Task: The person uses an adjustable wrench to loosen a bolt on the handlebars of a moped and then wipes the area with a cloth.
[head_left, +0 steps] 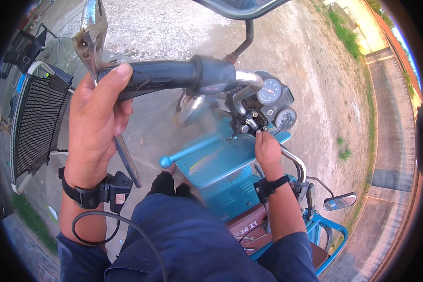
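Observation:
My left hand (94,108) is closed at the end of the black rubber handlebar grip (160,75), with its thumb over the grip. A worn metal hand tool (89,42), rather like pliers, runs through the same hand. Its shiny end points up past the grip, and a dark handle comes out below the fingers. My right hand (268,150) has its fingertips pinched at the bolts of the handlebar clamp (251,124). Whatever they hold there is too small to make out. Just beyond the clamp sit a round dial gauge (269,91) and a second round gauge (285,118).
Below the handlebar is the blue metal body (211,164) of the vehicle, with a blue ball-ended lever (165,161). Several wrenches (251,242) lie on a brown surface near my right forearm. A mesh chair (37,122) stands at left; mirrors (340,201) project outward.

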`<state>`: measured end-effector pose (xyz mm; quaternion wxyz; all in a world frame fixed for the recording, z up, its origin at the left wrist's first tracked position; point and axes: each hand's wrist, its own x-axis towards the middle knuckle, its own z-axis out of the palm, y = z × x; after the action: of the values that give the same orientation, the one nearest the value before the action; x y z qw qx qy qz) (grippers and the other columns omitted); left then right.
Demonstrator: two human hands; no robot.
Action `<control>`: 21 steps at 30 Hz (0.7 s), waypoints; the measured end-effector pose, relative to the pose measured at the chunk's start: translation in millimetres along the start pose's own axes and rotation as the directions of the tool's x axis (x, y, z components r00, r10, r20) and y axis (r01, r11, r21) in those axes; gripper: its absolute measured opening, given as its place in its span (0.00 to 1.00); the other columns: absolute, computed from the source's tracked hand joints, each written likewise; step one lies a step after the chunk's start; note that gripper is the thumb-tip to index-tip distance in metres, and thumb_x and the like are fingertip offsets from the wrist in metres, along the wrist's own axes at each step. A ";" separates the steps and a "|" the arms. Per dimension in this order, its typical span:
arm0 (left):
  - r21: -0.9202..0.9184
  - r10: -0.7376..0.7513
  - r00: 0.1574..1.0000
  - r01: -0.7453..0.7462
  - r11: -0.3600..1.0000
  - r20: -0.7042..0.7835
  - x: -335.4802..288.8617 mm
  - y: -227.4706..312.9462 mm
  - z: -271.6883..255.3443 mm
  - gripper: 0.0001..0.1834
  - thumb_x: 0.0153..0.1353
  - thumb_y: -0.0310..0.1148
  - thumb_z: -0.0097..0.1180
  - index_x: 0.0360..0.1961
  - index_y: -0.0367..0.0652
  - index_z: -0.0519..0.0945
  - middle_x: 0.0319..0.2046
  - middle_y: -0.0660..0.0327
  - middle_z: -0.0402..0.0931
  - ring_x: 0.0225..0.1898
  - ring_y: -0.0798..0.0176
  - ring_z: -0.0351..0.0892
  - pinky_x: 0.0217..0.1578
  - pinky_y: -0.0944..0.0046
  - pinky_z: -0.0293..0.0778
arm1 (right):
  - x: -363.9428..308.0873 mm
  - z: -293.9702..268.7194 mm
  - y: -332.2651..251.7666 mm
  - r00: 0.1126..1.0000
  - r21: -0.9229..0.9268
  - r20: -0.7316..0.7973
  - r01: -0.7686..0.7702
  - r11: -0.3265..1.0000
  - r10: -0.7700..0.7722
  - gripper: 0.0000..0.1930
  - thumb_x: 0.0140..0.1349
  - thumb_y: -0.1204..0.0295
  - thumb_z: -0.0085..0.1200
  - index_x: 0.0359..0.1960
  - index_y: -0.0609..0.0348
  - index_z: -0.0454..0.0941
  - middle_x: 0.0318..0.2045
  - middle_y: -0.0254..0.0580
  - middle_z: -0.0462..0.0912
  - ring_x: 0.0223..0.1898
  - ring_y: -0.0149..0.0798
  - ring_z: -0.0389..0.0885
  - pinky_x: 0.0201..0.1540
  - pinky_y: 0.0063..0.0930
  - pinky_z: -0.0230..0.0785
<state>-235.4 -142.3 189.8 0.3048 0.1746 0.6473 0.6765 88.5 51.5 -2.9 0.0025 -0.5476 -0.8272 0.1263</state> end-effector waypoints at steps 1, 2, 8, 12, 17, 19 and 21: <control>-0.003 0.000 1.000 0.000 1.000 0.007 -0.2 0.1 1.1 0.15 0.63 0.44 0.61 0.37 0.43 0.77 0.17 0.65 0.72 0.10 0.77 0.60 0.11 0.76 0.54 | 0.8 11.3 9.3 1.000 -0.003 -0.004 -0.006 1.000 0.006 0.21 0.71 0.55 0.42 0.34 0.63 0.77 0.34 0.57 0.83 0.37 0.63 0.81 0.40 0.56 0.71; -0.005 0.002 1.000 -0.002 1.000 0.009 -0.3 0.2 2.7 0.15 0.63 0.44 0.61 0.37 0.43 0.77 0.17 0.65 0.72 0.10 0.77 0.59 0.11 0.76 0.54 | 1.8 24.8 21.1 0.992 0.179 0.001 -0.121 0.976 0.123 0.22 0.71 0.55 0.42 0.35 0.63 0.76 0.34 0.58 0.83 0.36 0.64 0.81 0.40 0.56 0.71; 0.073 0.005 0.999 -0.001 0.997 -0.053 -2.7 5.3 6.5 0.17 0.66 0.46 0.57 0.37 0.42 0.73 0.16 0.67 0.69 0.09 0.78 0.56 0.12 0.76 0.54 | -6.0 -9.1 -13.0 1.000 -0.068 -0.017 0.007 0.998 -0.009 0.21 0.71 0.55 0.42 0.34 0.61 0.76 0.33 0.58 0.83 0.36 0.61 0.82 0.39 0.53 0.73; 0.058 0.005 0.999 -0.003 0.998 -0.033 -2.6 5.0 5.6 0.17 0.66 0.46 0.57 0.37 0.42 0.73 0.16 0.67 0.69 0.10 0.78 0.57 0.12 0.76 0.53 | -4.7 -10.4 -9.0 0.992 -0.197 -0.036 0.110 0.974 -0.119 0.19 0.71 0.55 0.43 0.32 0.58 0.75 0.30 0.56 0.83 0.37 0.57 0.83 0.37 0.50 0.75; 0.045 0.003 1.000 -0.002 0.999 -0.026 -4.0 4.9 8.6 0.17 0.66 0.45 0.58 0.37 0.42 0.73 0.16 0.67 0.69 0.10 0.78 0.57 0.12 0.77 0.54 | 0.8 18.0 12.4 0.997 0.057 -0.026 -0.074 0.996 0.076 0.20 0.69 0.53 0.45 0.34 0.59 0.76 0.31 0.56 0.83 0.38 0.57 0.83 0.38 0.51 0.75; 0.047 0.007 1.000 -0.006 0.999 -0.026 -3.6 4.0 6.8 0.17 0.66 0.45 0.58 0.37 0.42 0.73 0.17 0.67 0.70 0.10 0.78 0.57 0.12 0.77 0.54 | 0.2 18.2 7.2 0.982 0.255 -0.020 -0.178 0.950 0.189 0.21 0.69 0.52 0.45 0.34 0.59 0.76 0.31 0.56 0.83 0.38 0.57 0.83 0.38 0.51 0.75; 0.056 0.016 1.000 -0.014 0.998 -0.022 -2.7 2.8 4.6 0.17 0.65 0.45 0.58 0.36 0.42 0.73 0.17 0.67 0.70 0.10 0.78 0.57 0.12 0.77 0.54 | -3.1 7.9 -2.9 0.979 0.080 -0.010 -0.201 0.976 0.202 0.21 0.68 0.51 0.47 0.35 0.59 0.77 0.30 0.56 0.83 0.38 0.57 0.83 0.38 0.50 0.75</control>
<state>-231.1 -140.5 193.5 0.2875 0.1803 0.6681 0.6622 85.9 46.1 -9.5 0.0187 -0.6291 -0.7618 0.1533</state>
